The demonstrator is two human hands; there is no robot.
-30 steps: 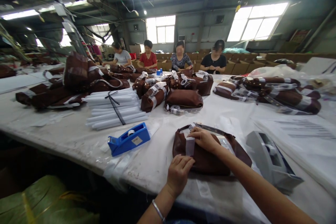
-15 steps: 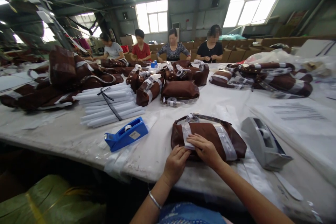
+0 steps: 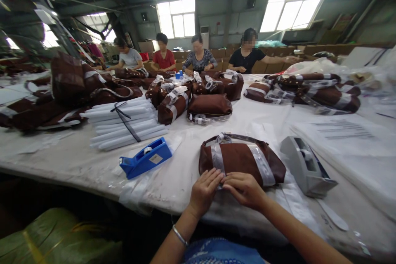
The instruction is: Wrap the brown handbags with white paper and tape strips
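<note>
A brown leather handbag (image 3: 238, 161) lies on its side on the table in front of me, its strap toward the far side. Two whitish translucent wrapping strips cross it, a left strip (image 3: 217, 156) and a right strip (image 3: 262, 167). At the near edge of the bag my left hand (image 3: 204, 189) is closed over the lower end of the left strip. Fingertip to fingertip with it, my right hand (image 3: 244, 189) presses and pinches the same end. My fingers partly hide that end. A silver bangle (image 3: 180, 235) circles my left wrist.
A blue tape dispenser (image 3: 147, 159) stands to the left, a grey tape dispenser (image 3: 307, 167) to the right. Beyond are tied white rolls (image 3: 123, 123) and more brown bags (image 3: 210, 106). White sheets (image 3: 346, 132) lie at the right. Several co-workers sit across the table.
My right hand has slid from the top of the bag down to its near edge, beside my left hand. A co-worker in black has stretched an arm to the right.
</note>
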